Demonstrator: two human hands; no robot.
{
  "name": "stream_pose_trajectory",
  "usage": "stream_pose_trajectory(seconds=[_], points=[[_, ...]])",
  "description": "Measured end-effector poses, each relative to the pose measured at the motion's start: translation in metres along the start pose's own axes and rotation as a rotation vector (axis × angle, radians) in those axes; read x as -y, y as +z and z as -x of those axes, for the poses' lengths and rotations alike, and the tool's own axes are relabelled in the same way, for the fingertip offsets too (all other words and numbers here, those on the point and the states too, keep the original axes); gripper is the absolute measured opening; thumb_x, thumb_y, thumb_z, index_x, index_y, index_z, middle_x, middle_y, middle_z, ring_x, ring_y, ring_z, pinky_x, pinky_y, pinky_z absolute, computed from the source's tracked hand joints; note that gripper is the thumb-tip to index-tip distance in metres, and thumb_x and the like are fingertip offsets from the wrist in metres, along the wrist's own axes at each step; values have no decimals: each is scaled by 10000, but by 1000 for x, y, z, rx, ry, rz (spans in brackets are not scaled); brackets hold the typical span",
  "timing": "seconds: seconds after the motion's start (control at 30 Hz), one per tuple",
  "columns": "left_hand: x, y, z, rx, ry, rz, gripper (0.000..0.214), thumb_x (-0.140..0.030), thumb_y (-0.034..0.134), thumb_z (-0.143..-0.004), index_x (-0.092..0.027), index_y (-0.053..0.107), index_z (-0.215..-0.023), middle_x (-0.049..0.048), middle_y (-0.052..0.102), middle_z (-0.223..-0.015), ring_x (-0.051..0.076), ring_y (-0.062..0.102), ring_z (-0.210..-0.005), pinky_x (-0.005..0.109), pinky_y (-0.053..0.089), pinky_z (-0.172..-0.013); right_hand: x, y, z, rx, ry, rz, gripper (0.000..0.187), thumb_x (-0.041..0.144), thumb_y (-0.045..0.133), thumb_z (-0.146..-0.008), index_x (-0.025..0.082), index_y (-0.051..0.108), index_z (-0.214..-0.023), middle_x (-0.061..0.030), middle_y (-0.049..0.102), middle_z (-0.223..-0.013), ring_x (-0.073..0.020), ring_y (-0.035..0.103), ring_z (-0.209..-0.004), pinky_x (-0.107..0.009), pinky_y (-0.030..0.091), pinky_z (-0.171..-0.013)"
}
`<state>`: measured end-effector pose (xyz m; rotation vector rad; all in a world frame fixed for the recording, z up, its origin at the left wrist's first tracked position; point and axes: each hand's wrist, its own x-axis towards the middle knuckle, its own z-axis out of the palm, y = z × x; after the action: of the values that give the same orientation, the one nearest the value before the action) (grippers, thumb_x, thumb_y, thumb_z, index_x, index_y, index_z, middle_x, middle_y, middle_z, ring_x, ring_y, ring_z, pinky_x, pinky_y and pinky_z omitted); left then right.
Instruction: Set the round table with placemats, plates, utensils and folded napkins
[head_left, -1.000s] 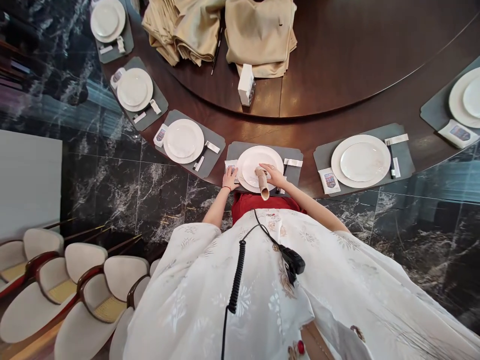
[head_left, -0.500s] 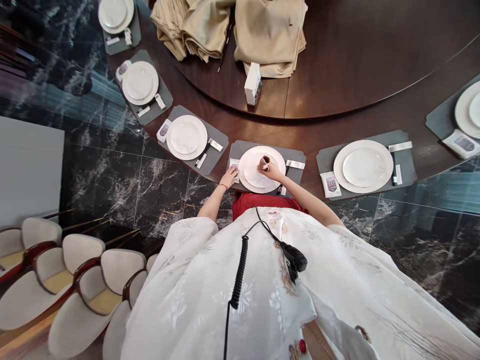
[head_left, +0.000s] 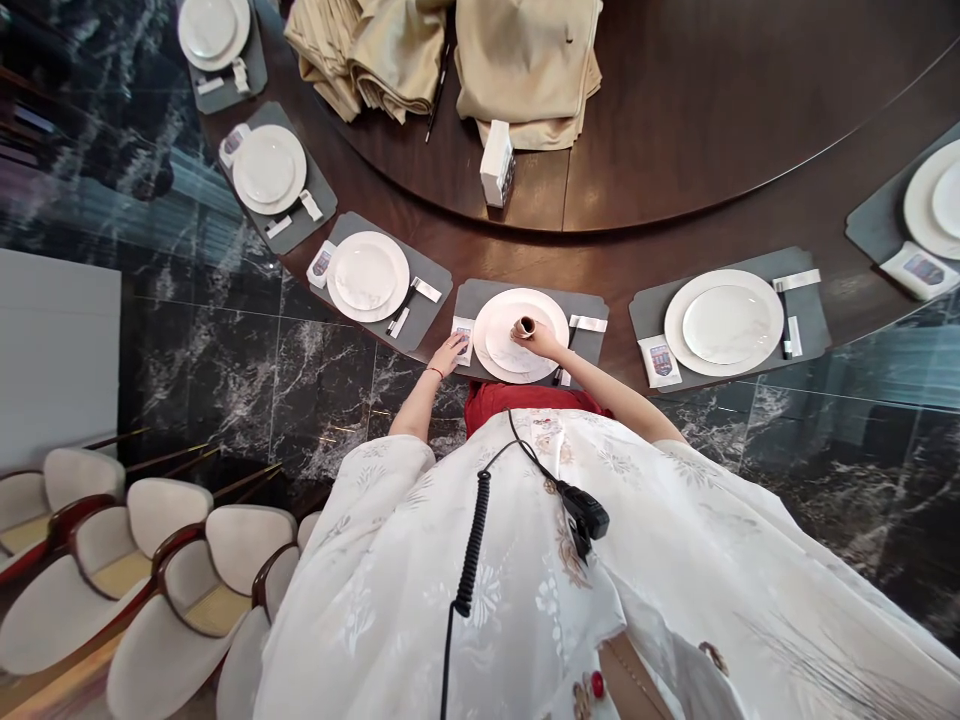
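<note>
Clamped in the right hand, a rolled tan napkin shows its dark hollow end, its long axis pointing nearly straight up above the white plate. The open left hand touches a small printed card on the grey placemat, its writing too small to read.

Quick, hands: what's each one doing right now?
Left hand: open, fingers on a printed card.
Right hand: closed, holding a rolled beige napkin upright.
</note>
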<state>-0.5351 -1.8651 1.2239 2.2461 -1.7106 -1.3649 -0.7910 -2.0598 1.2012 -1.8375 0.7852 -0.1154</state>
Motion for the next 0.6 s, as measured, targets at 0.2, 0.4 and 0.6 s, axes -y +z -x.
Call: stream_pose_trajectory(seconds=[0.2,0.4,0.6], points=[[-58,-18,-9,-234,148,51,769,-289,761,-759,-107,536,-1471,188,433,-1608,330,289,-1572,497,179,-1317,-1,3,-4,4,31,19,358,406,703,-815,167,658,-1077,-139,720,-1128,-309,658,-1096,-507,525,-1042],[-175,-7,-49,-513,327,649,556,-465,848,-721,-153,680,-1149,169,697,-1247,309,638,-1251,456,515,-1084,2,13,-4,6,47,45,294,240,631,-844,97,673,-1096,-184,706,-1163,-309,654,-1107,-477,515,-1077],[-199,-10,-57,-498,204,832,234,-333,846,-721,-183,674,-769,19,620,-651,203,638,-669,375,572,-716,11,19,-6,-45,27,1,230,280,683,-870,131,687,-1044,-148,683,-1010,-383,641,-1156,-513,500,-1104]])
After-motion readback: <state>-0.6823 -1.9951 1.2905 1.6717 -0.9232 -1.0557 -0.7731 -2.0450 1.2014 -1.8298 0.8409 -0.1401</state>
